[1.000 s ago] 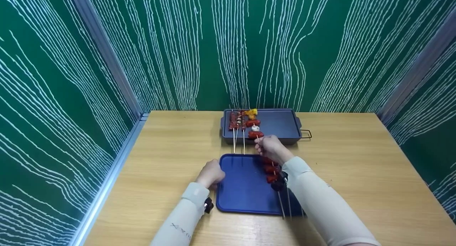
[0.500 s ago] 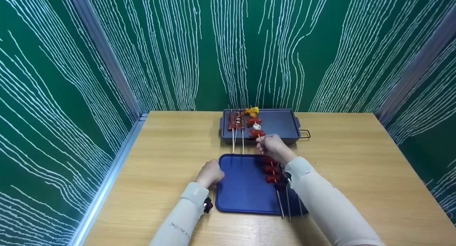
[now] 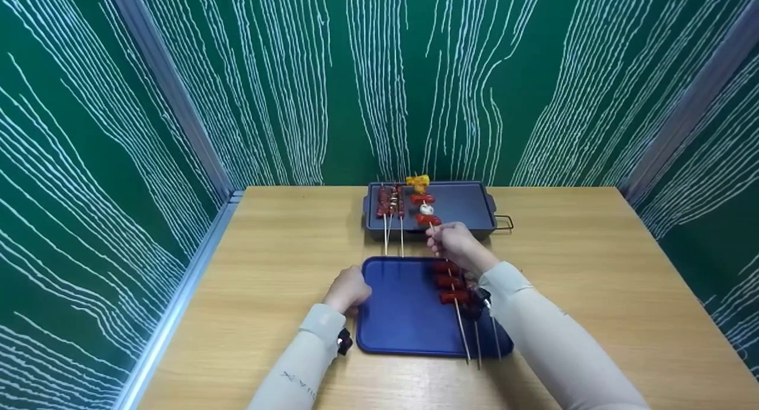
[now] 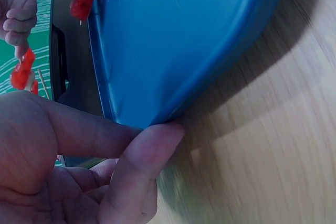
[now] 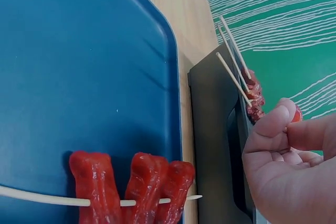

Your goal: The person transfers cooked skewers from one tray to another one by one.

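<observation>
My left hand (image 3: 347, 288) pinches the rim of the blue tray (image 3: 403, 315) between thumb and finger at its far left corner, as the left wrist view shows. Over the dark grill pan (image 3: 462, 205), my right hand (image 3: 453, 244) pinches the near end of a mixed skewer (image 3: 423, 199). That skewer carries red pieces, a white piece with dark spots and yellow pieces at the far tip. To its left, several meat skewers (image 3: 389, 201) lie on the pan with their sticks jutting toward the tray. In the right wrist view, my fingers mostly hide the held skewer.
Red sausage skewers (image 5: 147, 187) and darker skewers lie on the tray's right side, partly under my right forearm, sticks past the front rim. A wire handle (image 3: 504, 222) juts from the pan's right end. Behind the wooden table (image 3: 284, 232) rises a green wall (image 3: 344, 101) with white lines.
My right hand has shifted slightly right with the mixed skewer, widening the gap to the meat skewers on the pan. The left hand stays at the tray's corner.
</observation>
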A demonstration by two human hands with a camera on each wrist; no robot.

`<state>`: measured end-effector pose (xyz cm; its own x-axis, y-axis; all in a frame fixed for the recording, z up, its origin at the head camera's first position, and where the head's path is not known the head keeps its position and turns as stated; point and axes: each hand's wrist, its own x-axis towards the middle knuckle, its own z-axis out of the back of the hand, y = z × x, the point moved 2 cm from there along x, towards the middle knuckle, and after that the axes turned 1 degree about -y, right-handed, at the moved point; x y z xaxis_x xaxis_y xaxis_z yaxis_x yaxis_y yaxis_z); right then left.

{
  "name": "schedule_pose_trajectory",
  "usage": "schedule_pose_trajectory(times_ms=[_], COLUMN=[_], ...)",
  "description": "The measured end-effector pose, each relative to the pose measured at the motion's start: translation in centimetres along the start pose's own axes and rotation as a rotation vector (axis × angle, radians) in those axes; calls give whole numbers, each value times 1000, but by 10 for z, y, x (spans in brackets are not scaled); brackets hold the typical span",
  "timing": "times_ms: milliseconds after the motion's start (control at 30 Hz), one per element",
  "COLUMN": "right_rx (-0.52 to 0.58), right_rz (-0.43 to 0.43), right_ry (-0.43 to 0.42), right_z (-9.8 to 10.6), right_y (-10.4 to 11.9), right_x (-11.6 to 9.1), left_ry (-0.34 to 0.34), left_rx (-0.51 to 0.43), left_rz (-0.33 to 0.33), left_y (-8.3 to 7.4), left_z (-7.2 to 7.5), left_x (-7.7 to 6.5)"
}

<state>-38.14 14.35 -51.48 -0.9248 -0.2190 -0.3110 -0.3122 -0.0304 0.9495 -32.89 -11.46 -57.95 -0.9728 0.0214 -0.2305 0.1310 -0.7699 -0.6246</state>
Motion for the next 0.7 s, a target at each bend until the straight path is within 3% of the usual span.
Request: schedule_pose_trajectory(times_ms=[100, 200, 533, 700], right_rx=[-3, 0, 0, -25], right_rz=[2, 6, -1, -3], right_ry=[4, 9, 17, 21], right_z=[0, -1, 1, 1], right_y=[2, 4, 9, 12], right_x=[-3, -6, -17, -24], left_ry=[2, 11, -1, 1], left_rx=[-5, -5, -11, 14], left_rz=[-26, -26, -24, -13], left_y=[15, 15, -11, -12], left_z=[-11, -12, 7, 7], left_x=[18, 22, -12, -14])
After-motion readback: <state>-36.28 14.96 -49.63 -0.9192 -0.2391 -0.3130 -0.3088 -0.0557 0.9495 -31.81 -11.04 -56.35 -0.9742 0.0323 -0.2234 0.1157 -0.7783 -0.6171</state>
